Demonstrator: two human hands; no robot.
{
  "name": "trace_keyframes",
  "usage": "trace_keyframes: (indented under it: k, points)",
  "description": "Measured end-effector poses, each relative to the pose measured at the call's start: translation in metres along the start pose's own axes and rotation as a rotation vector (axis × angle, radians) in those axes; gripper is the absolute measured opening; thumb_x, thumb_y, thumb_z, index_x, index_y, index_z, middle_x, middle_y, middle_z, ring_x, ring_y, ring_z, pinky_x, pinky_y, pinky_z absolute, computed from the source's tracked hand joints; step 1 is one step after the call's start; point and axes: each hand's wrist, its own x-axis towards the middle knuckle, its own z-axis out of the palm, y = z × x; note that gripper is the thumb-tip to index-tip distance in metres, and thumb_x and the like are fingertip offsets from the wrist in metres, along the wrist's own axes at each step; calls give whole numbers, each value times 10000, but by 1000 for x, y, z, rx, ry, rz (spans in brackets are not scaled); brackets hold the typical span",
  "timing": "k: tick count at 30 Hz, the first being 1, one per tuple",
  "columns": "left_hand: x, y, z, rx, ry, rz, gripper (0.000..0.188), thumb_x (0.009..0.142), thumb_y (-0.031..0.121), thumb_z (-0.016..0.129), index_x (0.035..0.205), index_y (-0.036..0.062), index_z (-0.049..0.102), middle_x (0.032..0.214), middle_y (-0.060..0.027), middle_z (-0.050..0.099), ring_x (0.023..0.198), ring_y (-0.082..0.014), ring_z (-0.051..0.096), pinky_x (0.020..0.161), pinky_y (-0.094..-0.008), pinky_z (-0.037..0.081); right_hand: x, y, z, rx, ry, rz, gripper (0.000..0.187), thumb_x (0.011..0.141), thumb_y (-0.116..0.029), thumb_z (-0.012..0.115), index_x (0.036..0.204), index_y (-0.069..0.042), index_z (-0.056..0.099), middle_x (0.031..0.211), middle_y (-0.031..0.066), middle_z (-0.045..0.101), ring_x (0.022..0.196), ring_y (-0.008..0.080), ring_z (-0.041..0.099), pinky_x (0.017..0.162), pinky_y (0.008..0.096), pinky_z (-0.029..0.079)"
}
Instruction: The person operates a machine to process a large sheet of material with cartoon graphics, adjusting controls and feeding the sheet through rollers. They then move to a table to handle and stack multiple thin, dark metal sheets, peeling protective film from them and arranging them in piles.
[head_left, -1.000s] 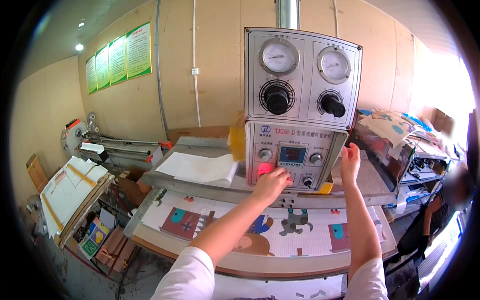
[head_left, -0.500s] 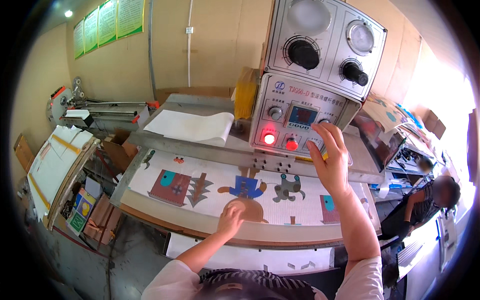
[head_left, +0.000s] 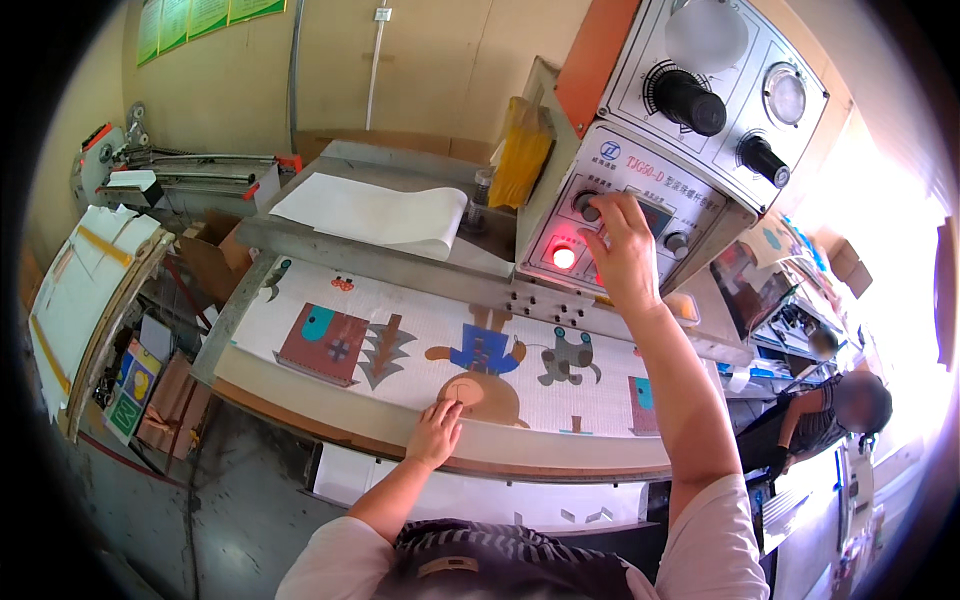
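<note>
A long white ribbed sheet point(head_left: 410, 345) printed with cartoon figures lies across the machine bed in front of me. My left hand point(head_left: 435, 432) rests at its near edge, fingers outstretched over the brown round head of a printed figure. At the grey control box point(head_left: 690, 190), my right hand point(head_left: 628, 255) reaches up to the panel. Thumb and index finger curl at a small dark knob point(head_left: 587, 206), one on either side of it. Below the knob a red lamp point(head_left: 564, 258) glows. The right hand hides part of the display and the controls beneath it.
A blank white sheet point(head_left: 370, 215) lies on the metal ledge behind the bed. Yellow material point(head_left: 520, 155) hangs beside the control box. At left stand a sheet-covered rack point(head_left: 90, 300) and another machine point(head_left: 180, 170). A person point(head_left: 820, 420) works at the right.
My right hand has moved left and up across the panel, from the lower right controls to the dark knob. My left hand has shifted slightly toward the sheet's near edge. The view has turned.
</note>
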Motion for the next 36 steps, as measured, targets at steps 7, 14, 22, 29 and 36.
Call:
trace_keyframes:
  k: [7, 14, 22, 29, 36]
  points:
    - [0, -2, -1, 4, -1, -2, 385, 865, 208, 557, 1226, 80, 526, 1234, -61, 481, 1121, -252, 480, 920, -407, 410, 3, 5, 7, -69, 75, -86, 291, 730, 31, 670, 1010, -12, 606, 962, 123, 566, 749, 289, 590, 656, 343, 493]
    - [0, -1, -3, 7, 1, -4, 376, 866, 205, 554, 1218, 76, 529, 1239, -63, 478, 1134, -253, 476, 922, -408, 409, 3, 7, 6, -102, 89, -159, 308, 707, 42, 691, 1003, -20, 632, 926, 112, 572, 779, 289, 598, 674, 351, 497]
    - [1, 0, -4, -8, -1, -11, 381, 851, 186, 566, 1214, 77, 534, 1232, -59, 485, 1126, -252, 486, 918, -405, 415, 3, 7, 8, -98, 112, -161, 313, 688, 37, 709, 989, -12, 635, 927, 110, 576, 791, 290, 596, 682, 348, 493]
    - [1, 1, -4, 0, 0, -10, 386, 856, 190, 560, 1225, 80, 533, 1251, -55, 483, 1124, -249, 488, 921, -399, 413, 3, 5, 8, -78, 117, -156, 298, 697, 37, 700, 984, -5, 630, 924, 111, 571, 785, 293, 591, 677, 348, 490]
    - [1, 1, -4, -6, -10, -12, 384, 867, 198, 548, 1232, 79, 527, 1253, -58, 478, 1121, -255, 485, 925, -401, 408, 3, 6, 8, -84, 119, -159, 295, 701, 37, 696, 985, -8, 629, 931, 107, 577, 787, 289, 595, 676, 350, 494]
